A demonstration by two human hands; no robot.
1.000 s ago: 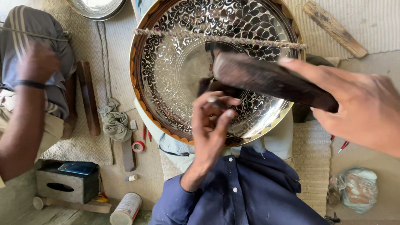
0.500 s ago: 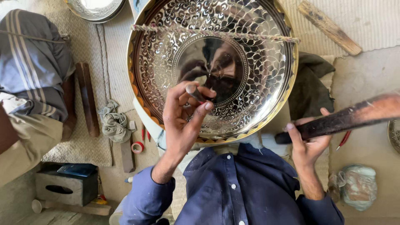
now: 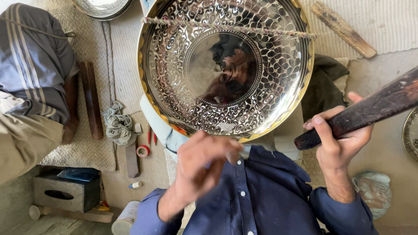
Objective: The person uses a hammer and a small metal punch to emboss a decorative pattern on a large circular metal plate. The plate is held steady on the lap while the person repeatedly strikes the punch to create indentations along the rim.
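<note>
**Hands below the engraved tray**

Left hand (image 3: 204,167): blurred, fingers curled shut, contents indeterminate, just below the tray's lower rim. Right hand (image 3: 337,141): fingers wrapped around dark wooden mallet handle (image 3: 370,111), right of the tray. Engraved metal tray (image 3: 174,74) beyond, twisted cord (image 3: 226,27) across top.

The person wears a dark blue button-up shirt (image 3: 257,196) with white buttons.

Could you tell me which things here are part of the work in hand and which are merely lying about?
In use: engraved metal tray; dark wooden mallet in the right hand; left hand, blurred, below the tray.

Lying about: tape roll; rag; wooden stick; black box.
</note>
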